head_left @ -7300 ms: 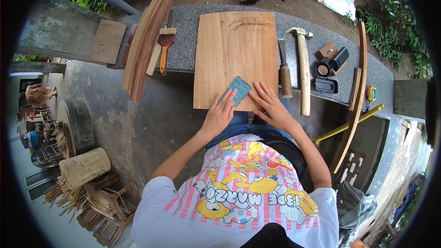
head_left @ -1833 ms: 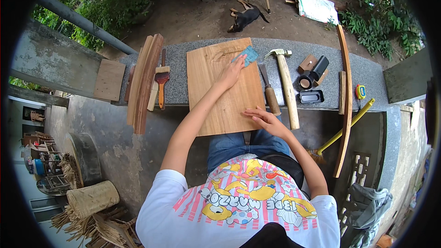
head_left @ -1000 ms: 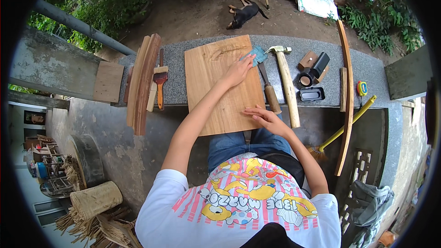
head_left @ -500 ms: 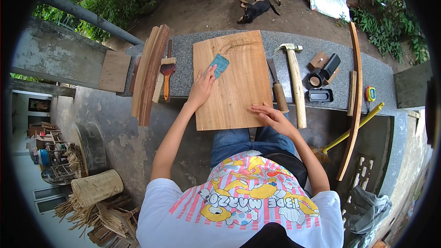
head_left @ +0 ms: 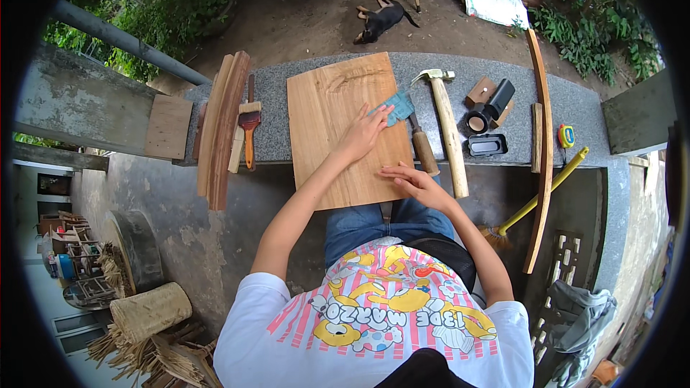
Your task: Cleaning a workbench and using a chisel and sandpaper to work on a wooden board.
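A flat wooden board [head_left: 323, 129] rests on the grey stone ledge, its near end over my lap. My left hand [head_left: 361, 136] presses a blue-green piece of sandpaper [head_left: 399, 106] against the board near its right edge, fingertips on the sheet. Part of the sandpaper juts past that edge, over the chisel's blade. Lower down, my right hand [head_left: 420, 185] lies with fingers stretched out on the board's near right corner, holding nothing. Close to that hand is the chisel's wooden handle [head_left: 425, 152].
Right of the board lie a hammer [head_left: 447, 126], a black case [head_left: 487, 145], a curved wooden strip [head_left: 544, 144] and a tape measure [head_left: 566, 136]. Dark wooden strips [head_left: 224, 129] and a brush [head_left: 249, 122] lie left on the stone ledge [head_left: 273, 100]. A dog [head_left: 382, 20] lies beyond.
My left hand has slid the sandpaper from the board's left part across to its right edge. The right hand stays on the near right corner. The whole view has shifted slightly.
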Demonstrator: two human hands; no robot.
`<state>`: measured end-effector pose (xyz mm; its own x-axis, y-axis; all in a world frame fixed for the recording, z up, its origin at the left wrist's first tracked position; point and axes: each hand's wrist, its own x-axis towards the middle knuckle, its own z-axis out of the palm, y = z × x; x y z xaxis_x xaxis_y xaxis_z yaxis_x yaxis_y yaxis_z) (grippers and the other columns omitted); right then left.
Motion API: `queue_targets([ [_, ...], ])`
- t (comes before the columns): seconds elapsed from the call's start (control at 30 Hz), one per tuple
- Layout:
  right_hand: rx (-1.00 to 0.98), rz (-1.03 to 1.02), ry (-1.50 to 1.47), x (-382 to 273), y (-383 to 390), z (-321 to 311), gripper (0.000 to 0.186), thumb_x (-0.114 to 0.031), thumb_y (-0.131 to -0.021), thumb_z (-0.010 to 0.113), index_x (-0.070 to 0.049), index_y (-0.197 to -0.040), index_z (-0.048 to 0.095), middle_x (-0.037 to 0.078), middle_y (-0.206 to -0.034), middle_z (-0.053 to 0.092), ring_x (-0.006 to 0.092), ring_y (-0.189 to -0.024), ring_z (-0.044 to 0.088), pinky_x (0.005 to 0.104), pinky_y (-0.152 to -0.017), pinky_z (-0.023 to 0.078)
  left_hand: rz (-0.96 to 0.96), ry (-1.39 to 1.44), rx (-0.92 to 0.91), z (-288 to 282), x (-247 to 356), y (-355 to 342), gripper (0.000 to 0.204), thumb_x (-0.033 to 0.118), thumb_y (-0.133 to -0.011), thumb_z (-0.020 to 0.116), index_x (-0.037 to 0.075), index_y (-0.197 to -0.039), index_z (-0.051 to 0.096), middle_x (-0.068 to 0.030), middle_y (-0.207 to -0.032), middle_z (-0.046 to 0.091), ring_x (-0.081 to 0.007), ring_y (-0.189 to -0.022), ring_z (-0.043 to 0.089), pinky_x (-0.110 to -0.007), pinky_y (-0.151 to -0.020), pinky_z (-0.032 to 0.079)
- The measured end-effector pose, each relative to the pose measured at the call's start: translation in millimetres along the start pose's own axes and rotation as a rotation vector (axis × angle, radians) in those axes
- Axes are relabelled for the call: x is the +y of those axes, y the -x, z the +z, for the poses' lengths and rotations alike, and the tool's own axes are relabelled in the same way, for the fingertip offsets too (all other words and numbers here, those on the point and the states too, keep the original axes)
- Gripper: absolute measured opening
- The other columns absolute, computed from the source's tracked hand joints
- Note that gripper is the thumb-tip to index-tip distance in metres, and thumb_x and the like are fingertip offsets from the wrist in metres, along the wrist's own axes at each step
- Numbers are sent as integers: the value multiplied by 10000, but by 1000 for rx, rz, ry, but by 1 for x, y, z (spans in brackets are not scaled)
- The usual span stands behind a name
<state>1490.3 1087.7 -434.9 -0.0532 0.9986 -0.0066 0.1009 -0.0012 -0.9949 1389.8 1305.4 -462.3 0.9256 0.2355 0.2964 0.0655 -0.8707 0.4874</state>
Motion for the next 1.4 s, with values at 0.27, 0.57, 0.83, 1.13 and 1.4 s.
queue_targets([
  [0.27, 12, 5, 32, 3, 1, -1, 346, -105, -1008, 455, -52, -1323, 585, 65, -1369, 589, 188, -1325, 495, 444, -1231, 131, -350, -209, 105, -73, -34, 113, 440, 167, -1042, 396, 63, -1468, 363, -151, -1308, 582, -289, -1355, 447, -553, -1159, 241],
  [0.57, 1, -17, 30, 2, 0, 0, 351, -108, -1006, 455, -51, -1332, 572, 58, -1367, 593, 181, -1319, 501, 447, -1231, 131, -120, -51, 104, 11, 1, 2, 441, 150, -1018, 448, 19, -1436, 401, -145, -1175, 637, -306, -1312, 494, -546, -1157, 240],
  [0.83, 6, -10, 7, 5, -1, 0, 343, -105, -1011, 460, -37, -1332, 559, 51, -1350, 608, 169, -1315, 502, 436, -1231, 131, -97, -17, 17, -5, 27, 39, 432, 147, -1027, 424, 54, -1448, 393, -123, -1267, 605, -288, -1344, 456, -560, -1166, 213],
  [1.13, 10, 2, 10, 3, 0, 0, 335, -108, -1013, 466, -34, -1323, 567, 49, -1350, 609, 164, -1311, 507, 419, -1230, 143, -396, -290, 176, -60, -33, 110, 424, 169, -1048, 374, 34, -1451, 373, -134, -1266, 604, -288, -1351, 453, -555, -1185, 154],
  [1.4, 10, 9, -29, 1, 0, 1, 341, -108, -1015, 464, -41, -1335, 560, 68, -1341, 615, 152, -1318, 491, 404, -1220, 169, -130, 55, 48, 22, 26, -2, 413, 175, -1046, 386, 55, -1441, 404, -154, -1269, 610, -294, -1344, 457, -571, -1171, 179],
])
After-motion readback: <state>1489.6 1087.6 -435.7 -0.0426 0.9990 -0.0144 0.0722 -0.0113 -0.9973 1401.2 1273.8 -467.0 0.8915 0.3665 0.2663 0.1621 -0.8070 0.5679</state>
